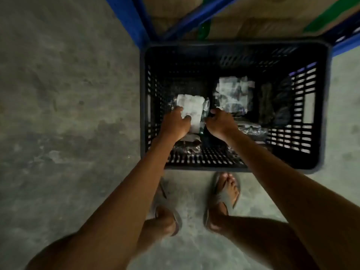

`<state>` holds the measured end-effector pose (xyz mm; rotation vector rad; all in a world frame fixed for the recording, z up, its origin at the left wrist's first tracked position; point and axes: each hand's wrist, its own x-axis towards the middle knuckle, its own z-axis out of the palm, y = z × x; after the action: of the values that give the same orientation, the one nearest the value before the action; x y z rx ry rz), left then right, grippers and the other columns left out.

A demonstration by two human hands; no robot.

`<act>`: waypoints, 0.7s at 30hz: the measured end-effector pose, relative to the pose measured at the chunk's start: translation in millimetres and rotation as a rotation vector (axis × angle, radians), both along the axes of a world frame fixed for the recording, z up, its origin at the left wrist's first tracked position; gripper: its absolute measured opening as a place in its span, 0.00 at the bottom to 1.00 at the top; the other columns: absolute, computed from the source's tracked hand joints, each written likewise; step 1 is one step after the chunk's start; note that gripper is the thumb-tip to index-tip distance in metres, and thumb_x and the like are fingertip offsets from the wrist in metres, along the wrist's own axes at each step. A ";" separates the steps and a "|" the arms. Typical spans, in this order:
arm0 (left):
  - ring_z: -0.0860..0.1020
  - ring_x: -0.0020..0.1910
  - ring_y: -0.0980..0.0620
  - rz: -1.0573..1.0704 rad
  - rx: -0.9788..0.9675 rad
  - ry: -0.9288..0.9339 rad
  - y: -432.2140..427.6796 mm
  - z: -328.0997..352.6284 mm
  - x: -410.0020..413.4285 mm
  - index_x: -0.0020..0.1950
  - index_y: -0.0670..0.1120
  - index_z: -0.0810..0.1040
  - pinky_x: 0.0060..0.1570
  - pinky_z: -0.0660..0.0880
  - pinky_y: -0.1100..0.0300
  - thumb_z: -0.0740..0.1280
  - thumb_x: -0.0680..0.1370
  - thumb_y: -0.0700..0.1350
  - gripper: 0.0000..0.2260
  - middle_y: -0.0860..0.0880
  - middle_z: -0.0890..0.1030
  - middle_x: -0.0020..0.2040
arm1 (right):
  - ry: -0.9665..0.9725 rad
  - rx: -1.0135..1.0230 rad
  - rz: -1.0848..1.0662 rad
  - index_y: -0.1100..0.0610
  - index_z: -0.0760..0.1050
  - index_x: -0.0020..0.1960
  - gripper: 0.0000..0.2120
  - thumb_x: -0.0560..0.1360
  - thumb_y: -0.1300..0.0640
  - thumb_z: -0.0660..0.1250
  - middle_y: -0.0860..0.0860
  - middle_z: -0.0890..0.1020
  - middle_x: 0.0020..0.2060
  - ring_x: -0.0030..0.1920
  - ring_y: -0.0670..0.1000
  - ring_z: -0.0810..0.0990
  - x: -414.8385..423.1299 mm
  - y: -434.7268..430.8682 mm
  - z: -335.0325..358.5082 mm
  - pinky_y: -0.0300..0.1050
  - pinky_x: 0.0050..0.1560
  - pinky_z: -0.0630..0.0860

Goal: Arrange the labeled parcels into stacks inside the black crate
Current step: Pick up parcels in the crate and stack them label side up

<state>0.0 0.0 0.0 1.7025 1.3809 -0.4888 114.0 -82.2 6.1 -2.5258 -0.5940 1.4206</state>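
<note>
A black slatted crate (pixel 323 106) stands on the concrete floor in front of my feet. Both my arms reach down into it. My left hand (pixel 175 123) and my right hand (pixel 220 123) grip the two sides of a dark plastic parcel with a white label (pixel 191 108) at the crate's left middle. A second labeled parcel (pixel 232 94) lies just right of it, topping a pile. Dark wrapped parcels (pixel 276 106) lean at the right side. More shiny dark parcels (pixel 187 147) lie under my hands near the front wall.
A blue metal rack frame (pixel 140 22) with cardboard boxes (pixel 253 14) stands right behind the crate. Bare concrete floor (pixel 64 114) spreads to the left. My sandalled feet (pixel 224 197) are just before the crate's front wall.
</note>
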 end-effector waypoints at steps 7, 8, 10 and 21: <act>0.73 0.68 0.37 0.162 -0.054 0.106 35.0 -109.9 10.1 0.79 0.44 0.60 0.63 0.72 0.51 0.55 0.81 0.51 0.27 0.39 0.70 0.75 | -0.100 -0.069 -0.050 0.62 0.80 0.55 0.25 0.79 0.43 0.55 0.62 0.83 0.57 0.53 0.60 0.82 -11.4 35.9 -99.4 0.48 0.48 0.75; 0.72 0.70 0.38 0.187 -0.033 0.109 39.1 -117.1 13.0 0.80 0.43 0.60 0.65 0.71 0.51 0.54 0.82 0.53 0.28 0.39 0.69 0.76 | -0.113 -0.067 -0.031 0.63 0.78 0.62 0.28 0.80 0.42 0.53 0.63 0.80 0.63 0.60 0.62 0.79 -11.3 41.3 -105.3 0.50 0.55 0.75; 0.70 0.72 0.39 0.183 -0.018 0.096 48.1 -128.2 20.0 0.79 0.42 0.63 0.68 0.69 0.51 0.51 0.83 0.54 0.27 0.40 0.66 0.78 | -0.109 -0.075 0.018 0.66 0.72 0.69 0.32 0.81 0.41 0.49 0.64 0.74 0.70 0.68 0.63 0.74 -11.7 47.3 -115.4 0.52 0.65 0.71; 0.51 0.81 0.40 0.064 -0.045 0.062 54.3 -112.9 39.2 0.82 0.38 0.47 0.79 0.52 0.49 0.41 0.84 0.58 0.32 0.38 0.48 0.82 | -0.024 0.041 -0.102 0.67 0.61 0.76 0.30 0.85 0.46 0.45 0.63 0.62 0.77 0.76 0.62 0.62 10.0 38.5 -138.7 0.51 0.75 0.60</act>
<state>39.2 54.3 -112.9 1.6143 1.4534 -0.5366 124.0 -43.8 -132.6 -2.5062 -0.4858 1.3310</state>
